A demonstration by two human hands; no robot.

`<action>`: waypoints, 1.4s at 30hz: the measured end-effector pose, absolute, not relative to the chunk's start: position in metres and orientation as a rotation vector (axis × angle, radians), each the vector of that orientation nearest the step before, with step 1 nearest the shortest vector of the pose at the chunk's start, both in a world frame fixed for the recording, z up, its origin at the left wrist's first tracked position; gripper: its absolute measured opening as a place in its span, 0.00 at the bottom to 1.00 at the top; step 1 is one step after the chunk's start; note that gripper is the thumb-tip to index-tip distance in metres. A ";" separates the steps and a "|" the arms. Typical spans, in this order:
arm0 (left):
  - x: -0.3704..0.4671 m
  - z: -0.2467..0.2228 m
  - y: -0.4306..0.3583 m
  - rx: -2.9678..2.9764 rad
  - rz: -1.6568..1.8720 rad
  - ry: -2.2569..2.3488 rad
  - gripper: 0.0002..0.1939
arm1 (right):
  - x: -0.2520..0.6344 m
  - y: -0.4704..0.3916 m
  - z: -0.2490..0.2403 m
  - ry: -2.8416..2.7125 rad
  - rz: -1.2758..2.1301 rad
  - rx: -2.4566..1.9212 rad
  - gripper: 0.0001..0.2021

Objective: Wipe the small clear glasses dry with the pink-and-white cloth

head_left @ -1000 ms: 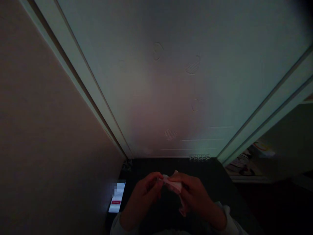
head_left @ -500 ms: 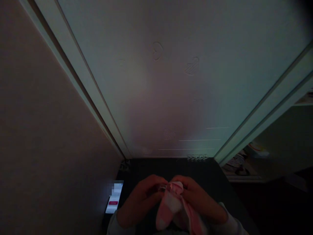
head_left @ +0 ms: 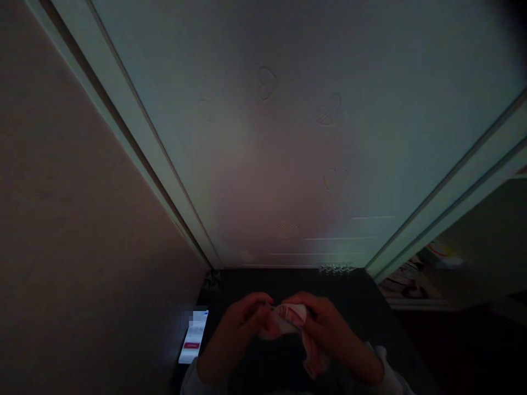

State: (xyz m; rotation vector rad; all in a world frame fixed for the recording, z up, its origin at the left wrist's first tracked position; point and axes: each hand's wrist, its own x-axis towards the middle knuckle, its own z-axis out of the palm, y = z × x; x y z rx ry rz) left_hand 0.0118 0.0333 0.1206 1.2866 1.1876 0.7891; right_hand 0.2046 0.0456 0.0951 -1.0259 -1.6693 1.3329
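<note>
A small pink and white cloth (head_left: 293, 315) is stretched between my two hands above a dark surface, low in the view. My left hand (head_left: 242, 326) pinches its left end, fingers curled round it. The right part is gripped by my right hand (head_left: 325, 323), and a loose pink end hangs below that hand. What the cloth is cannot be made out in the dim light.
A phone with a lit screen (head_left: 192, 337) lies left of my left hand, by a brownish wall (head_left: 82, 219). A pale panel with heart patterns (head_left: 267, 164) rises ahead. Shelves with items (head_left: 442, 255) stand at the right.
The cloth's left part, which hung down between my hands, is now lifted and held by my left hand. The view has shifted slightly.
</note>
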 end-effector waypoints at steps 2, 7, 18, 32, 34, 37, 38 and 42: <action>0.009 0.119 0.035 1.305 0.775 1.161 0.16 | 0.205 0.049 0.094 -1.603 1.403 -1.041 0.09; 0.003 0.120 0.037 1.377 0.766 1.054 0.17 | 0.206 0.055 0.093 -1.361 1.784 -0.990 0.05; 0.008 0.110 0.052 1.275 0.804 1.176 0.24 | 0.212 0.060 0.091 -1.539 1.495 -1.064 0.08; 0.006 0.112 0.043 1.226 0.859 1.001 0.15 | 0.208 0.063 0.085 -1.407 1.709 -1.052 0.10; 0.005 0.112 0.042 1.267 0.855 0.995 0.15 | 0.207 0.062 0.082 -1.335 1.804 -1.019 0.12; 0.003 0.111 0.042 1.255 0.853 0.988 0.19 | 0.205 0.061 0.081 -1.320 1.785 -0.990 0.10; 0.003 0.111 0.042 1.228 0.860 0.985 0.22 | 0.205 0.061 0.081 -1.333 1.750 -0.992 0.09; 0.004 0.110 0.043 1.182 0.894 1.059 0.27 | 0.206 0.060 0.081 -1.448 1.584 -1.045 0.07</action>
